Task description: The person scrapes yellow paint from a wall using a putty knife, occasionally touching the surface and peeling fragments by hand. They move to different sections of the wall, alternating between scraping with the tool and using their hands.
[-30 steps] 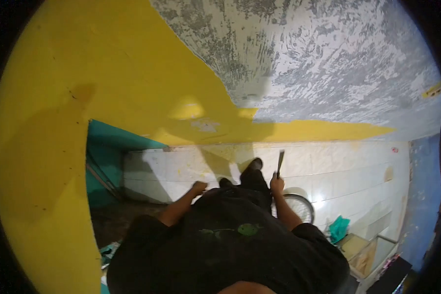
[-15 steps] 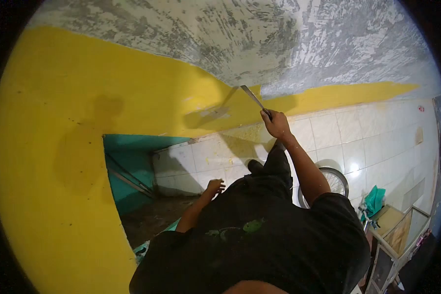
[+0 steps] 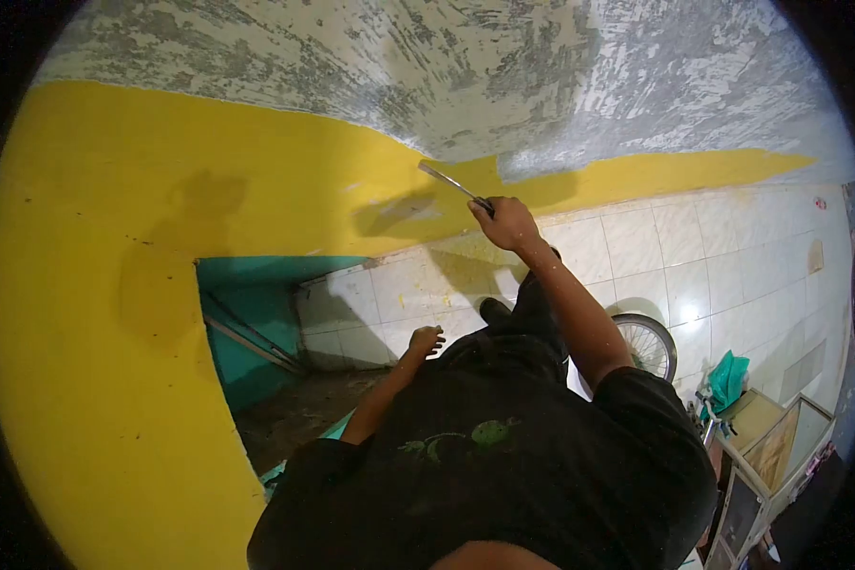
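Observation:
My right hand (image 3: 508, 225) is closed around the dark handle of a metal scraper (image 3: 448, 181). The long blade points up and to the left, with its tip right by the edge where yellow paint (image 3: 294, 142) meets the scraped grey-and-white wall (image 3: 503, 76). Beside my body, my left hand (image 3: 427, 340) hangs with loosely bent fingers and nothing in them. Pale scuffs show in the yellow paint below the blade, near the shadow of the tool and hand.
Yellow flakes lie on the white tiled floor (image 3: 636, 242) at the wall's foot. A teal-sided opening (image 3: 256, 313) with long bars inside is at left. To the right are a bicycle wheel (image 3: 670, 347), a green plastic bag (image 3: 729, 380) and a framed glass cabinet (image 3: 760, 446).
My right hand has moved left with the scraper, whose tip has shifted left along the paint edge. My left hand has risen slightly.

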`<move>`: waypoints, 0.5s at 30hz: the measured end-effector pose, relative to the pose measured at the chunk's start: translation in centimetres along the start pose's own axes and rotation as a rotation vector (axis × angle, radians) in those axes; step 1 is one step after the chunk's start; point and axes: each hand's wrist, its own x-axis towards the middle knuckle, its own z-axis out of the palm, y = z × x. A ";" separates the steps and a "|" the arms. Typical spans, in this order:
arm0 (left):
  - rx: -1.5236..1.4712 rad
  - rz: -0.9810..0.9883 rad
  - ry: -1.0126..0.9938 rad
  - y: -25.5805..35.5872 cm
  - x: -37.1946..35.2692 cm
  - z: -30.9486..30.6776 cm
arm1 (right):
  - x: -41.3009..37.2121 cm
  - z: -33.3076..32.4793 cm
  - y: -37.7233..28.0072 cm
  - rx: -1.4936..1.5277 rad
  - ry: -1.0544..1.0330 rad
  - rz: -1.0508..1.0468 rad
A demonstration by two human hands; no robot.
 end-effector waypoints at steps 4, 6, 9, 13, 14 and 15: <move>-0.058 0.164 -0.039 2.6 -0.7 1.0 | -0.9 -1.1 0.9 0.061 -0.029 0.058; -0.025 0.198 0.022 3.3 -1.5 1.7 | -1.3 -2.1 0.8 0.049 -0.010 0.065; 0.011 0.165 0.002 2.6 -1.8 1.5 | -1.5 -1.2 1.5 0.024 0.023 0.088; -0.039 0.034 0.002 0.5 -1.2 0.5 | -1.8 -0.1 1.6 0.066 0.138 0.030; -0.044 0.028 0.003 0.2 -1.4 0.2 | -2.0 -0.4 1.5 0.068 0.136 0.031; -0.048 0.025 0.006 0.1 -1.5 -0.1 | -2.1 -1.2 1.3 0.064 0.084 0.087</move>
